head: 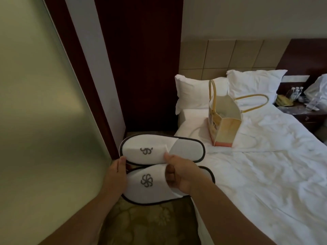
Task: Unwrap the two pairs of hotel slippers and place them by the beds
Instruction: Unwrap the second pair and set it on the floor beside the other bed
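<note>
Two white hotel slippers with dark trim and a grey logo are held side by side in the air, toes to the left, above the floor beside the bed (265,156). The far slipper (159,150) and the near slipper (150,184) carry no wrapping. My left hand (117,171) grips their toe ends. My right hand (178,175) holds them at the openings, thumb on the far slipper's upper, fingers inside the near one.
A yellow-handled paper bag (224,124) stands open on the white duvet near two pillows (192,93). A frosted glass wall (39,112) is close on the left. Patterned carpet (148,221) lies below. A nightstand (307,110) with bottles and clutter stands far right.
</note>
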A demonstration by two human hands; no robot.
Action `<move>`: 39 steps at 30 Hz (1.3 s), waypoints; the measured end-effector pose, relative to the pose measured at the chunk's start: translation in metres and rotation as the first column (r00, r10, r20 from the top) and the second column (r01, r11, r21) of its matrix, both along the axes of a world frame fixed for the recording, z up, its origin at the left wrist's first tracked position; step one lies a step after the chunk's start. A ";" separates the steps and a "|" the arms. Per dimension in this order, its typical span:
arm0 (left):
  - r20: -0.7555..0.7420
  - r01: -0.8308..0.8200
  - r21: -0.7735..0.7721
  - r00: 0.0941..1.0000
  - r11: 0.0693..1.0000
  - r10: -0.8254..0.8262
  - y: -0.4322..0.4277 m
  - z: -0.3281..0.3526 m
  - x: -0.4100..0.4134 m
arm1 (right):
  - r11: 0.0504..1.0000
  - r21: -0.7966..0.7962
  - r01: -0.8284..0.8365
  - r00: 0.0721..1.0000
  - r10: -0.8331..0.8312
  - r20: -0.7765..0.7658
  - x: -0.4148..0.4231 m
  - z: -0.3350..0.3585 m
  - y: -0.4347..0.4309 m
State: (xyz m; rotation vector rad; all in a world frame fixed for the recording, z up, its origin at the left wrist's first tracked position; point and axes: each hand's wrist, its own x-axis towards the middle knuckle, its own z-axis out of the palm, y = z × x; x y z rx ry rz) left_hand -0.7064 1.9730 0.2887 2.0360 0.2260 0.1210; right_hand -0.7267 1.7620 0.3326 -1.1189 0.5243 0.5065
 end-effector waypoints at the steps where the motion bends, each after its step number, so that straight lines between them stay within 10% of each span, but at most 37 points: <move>1: -0.021 -0.007 -0.003 1.000 1.000 0.007 -0.003 -0.008 0.012 | 1.000 -0.003 0.029 0.999 -0.029 -0.014 0.013 -0.008 0.000; 25: -0.632 0.152 -0.083 0.756 0.985 -0.170 0.025 -0.242 0.216 | 0.932 -0.067 0.357 0.835 -0.350 -0.424 0.175 -0.247 0.037; 39: -0.795 0.140 0.038 0.604 0.989 -0.054 -0.014 -0.547 0.211 | 0.974 -0.166 0.156 0.738 -0.226 -0.635 0.196 -0.587 -0.006</move>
